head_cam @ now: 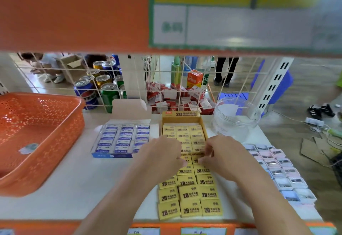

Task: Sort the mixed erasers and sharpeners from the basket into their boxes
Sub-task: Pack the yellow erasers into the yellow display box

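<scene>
Head view. We worked at a white counter (74, 179) beneath an orange shelf edge (74, 13).

Our left hand (162, 153) and right hand (222, 153) sat close together at centre, knuckles up and fingers bent downward. The right fingertips (201, 160) rested on the far row of loose yellow erasers (188, 194). We could not tell whether either hand pinched an eraser or only pressed on it, because the fingers hid the contact.

The loose erasers lay flat in three columns with their edges touching, running from the hands toward 6 o'clock.

- 12 o'clock of the hands: the yellow box (182, 116) stood open, filled with the same erasers. Its near wall was just beside the fingertips.
- 10 o'clock: the blue box (111, 155), lid flap up, held blue-and-white erasers (125, 135) in rows.
- 9 o'clock: the orange basket (55, 97) sat at the counter's left end with one small grey item (28, 148) on its floor.
- 3 to 4 o'clock: pastel sharpeners (277, 168) lay in rows along the counter's right edge.
- 1 o'clock: a clear jar (235, 120) stood open.

Behind the counter was a wire grid (166, 79), with cans (100, 81) beyond it.
</scene>
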Demonstrator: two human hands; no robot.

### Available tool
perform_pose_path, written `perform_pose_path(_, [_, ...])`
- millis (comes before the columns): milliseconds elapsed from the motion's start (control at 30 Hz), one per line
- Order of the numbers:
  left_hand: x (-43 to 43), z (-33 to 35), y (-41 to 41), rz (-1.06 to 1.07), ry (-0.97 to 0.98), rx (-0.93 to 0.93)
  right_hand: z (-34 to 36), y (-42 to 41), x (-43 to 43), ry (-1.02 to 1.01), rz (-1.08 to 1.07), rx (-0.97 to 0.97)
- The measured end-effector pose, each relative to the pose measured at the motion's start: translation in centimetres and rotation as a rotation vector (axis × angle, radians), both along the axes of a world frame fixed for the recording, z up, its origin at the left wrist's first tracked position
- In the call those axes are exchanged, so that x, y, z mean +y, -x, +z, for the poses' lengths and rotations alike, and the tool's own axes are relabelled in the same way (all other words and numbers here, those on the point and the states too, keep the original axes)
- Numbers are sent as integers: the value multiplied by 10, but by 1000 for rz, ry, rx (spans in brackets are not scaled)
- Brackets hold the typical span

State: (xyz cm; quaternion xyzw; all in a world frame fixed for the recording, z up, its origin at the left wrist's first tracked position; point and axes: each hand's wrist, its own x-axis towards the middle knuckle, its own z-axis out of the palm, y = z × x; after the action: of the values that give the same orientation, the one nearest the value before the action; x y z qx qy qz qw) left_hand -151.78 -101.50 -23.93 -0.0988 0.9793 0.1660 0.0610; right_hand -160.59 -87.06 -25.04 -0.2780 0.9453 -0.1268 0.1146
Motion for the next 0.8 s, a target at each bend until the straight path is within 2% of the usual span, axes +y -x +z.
perform_pose_path(67, [3, -3, -9, -10, -100, 4, 5, -4, 3, 49, 38, -33])
perform_pose_path(133, [5, -4, -17, -61, -180, -94, 10, -7, 5, 97, 90, -78])
perform_pose_path(233, [11, -7, -22, -120, -170, -217, 12, -10, 5, 67, 121, -85])
perform_pose_path(467, [7, -15, -24, -10, -194, -52, 12, -12, 7, -70, 99, -98])
perform_pose_path(800, [3, -9, -15, 129, -196, 82, -6, -23, -11, 108, -176, 22])
